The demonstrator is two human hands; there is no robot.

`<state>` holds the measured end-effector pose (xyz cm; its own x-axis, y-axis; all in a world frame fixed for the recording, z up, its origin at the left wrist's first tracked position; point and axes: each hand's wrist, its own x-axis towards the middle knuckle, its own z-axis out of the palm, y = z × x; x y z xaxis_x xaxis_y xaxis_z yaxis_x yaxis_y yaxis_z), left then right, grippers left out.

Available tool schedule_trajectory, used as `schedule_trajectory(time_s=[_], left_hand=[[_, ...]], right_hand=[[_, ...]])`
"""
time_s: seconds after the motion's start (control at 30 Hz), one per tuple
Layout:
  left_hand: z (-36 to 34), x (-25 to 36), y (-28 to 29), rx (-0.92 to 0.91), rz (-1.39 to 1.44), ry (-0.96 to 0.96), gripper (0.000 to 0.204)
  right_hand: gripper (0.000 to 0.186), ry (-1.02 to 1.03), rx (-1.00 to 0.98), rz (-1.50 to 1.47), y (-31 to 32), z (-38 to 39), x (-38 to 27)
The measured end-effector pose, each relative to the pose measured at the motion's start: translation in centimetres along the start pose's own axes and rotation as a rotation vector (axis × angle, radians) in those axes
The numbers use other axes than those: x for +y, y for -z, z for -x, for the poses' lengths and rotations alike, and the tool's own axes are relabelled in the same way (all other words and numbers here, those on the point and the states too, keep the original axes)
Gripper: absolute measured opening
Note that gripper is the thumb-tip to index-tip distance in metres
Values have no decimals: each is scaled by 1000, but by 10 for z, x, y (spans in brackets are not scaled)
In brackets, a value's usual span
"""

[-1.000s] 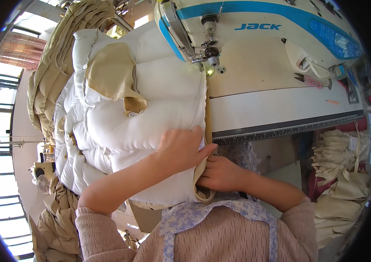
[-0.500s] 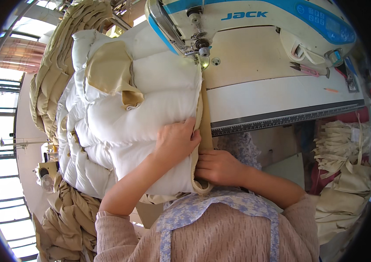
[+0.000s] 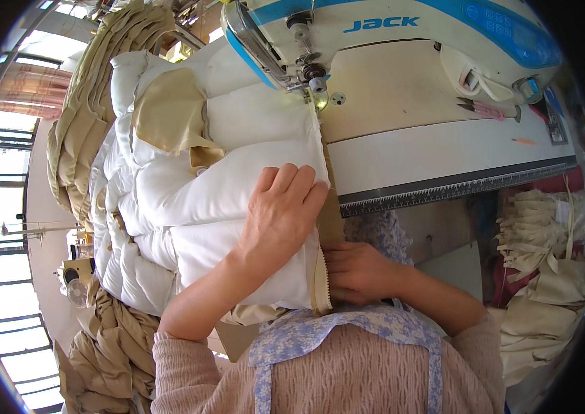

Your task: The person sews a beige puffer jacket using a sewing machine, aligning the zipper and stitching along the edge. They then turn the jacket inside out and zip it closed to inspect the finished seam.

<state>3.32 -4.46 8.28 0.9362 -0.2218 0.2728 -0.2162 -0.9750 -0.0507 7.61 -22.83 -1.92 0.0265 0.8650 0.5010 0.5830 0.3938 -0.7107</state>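
1. Two bare hands work at the right edge of a white padded piece (image 3: 220, 200), which lies left of the sewing machine (image 3: 392, 24)'s arm; its edge runs up to the needle area.
2. The left hand (image 3: 282, 210) rests on top of the padding, fingers bent, its grip clamped on the edge of the white padded piece.
3. The right hand (image 3: 361, 272) is lower, beside a beige zipper (image 3: 321, 279) and touching a beige strip (image 3: 329, 217); its fingertips are hidden, so I cannot tell whether that grip is together or apart.
4. One beige patch (image 3: 168, 110) lies on the white padding, toward its upper left.
5. On the desk (image 3: 392, 160), right of the work, are a dark ruler (image 3: 458, 191) along the near edge and pink-handled snips (image 3: 489, 110).
6. Beige fabric (image 3: 75, 155) is heaped beyond the padding on the left; more beige pieces (image 3: 537, 307) hang at right.
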Motion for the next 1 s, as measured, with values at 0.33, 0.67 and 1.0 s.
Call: schedule_trajectory(time_s=[0.33,0.67,1.0], left_hand=[[12,-18,-32,-172,340,136,13],[5,-36,-48,-152,340,162,23],[-43,-106,-72,-145,472,89,21]], right_hand=[[22,-131,28,-246,3,-3,0],[22,-253,42,-223,8,-17,6],[17,-385,58,-205,38,-59,44]])
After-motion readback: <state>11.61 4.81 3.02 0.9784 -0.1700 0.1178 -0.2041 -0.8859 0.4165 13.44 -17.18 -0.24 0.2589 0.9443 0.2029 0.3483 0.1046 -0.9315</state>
